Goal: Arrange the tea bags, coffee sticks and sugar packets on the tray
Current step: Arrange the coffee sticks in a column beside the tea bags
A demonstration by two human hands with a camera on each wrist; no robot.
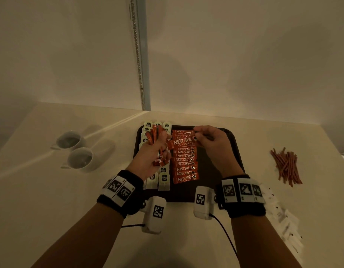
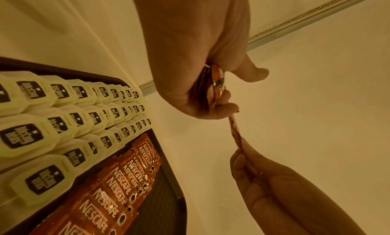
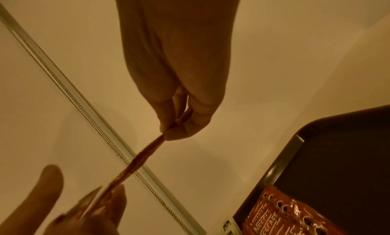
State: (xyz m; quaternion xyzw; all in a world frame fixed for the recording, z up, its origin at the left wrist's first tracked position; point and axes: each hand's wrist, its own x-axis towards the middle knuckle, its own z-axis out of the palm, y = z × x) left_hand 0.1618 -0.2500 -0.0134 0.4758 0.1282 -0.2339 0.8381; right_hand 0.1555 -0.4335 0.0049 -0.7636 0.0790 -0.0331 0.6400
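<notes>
Foil-light and slippery, one coffee stick (image 1: pixel 180 142) is hanging above the tray (image 1: pixel 233 138), right hand (image 1: pixel 209 140) pinching its end while left hand (image 1: pixel 153 149) is clutching a bundle (image 1: pixel 153 135).

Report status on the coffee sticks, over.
Left hand grips a bundle of orange coffee sticks; right hand pinches one stick above the dark tray. Nothing obstructing.
</notes>
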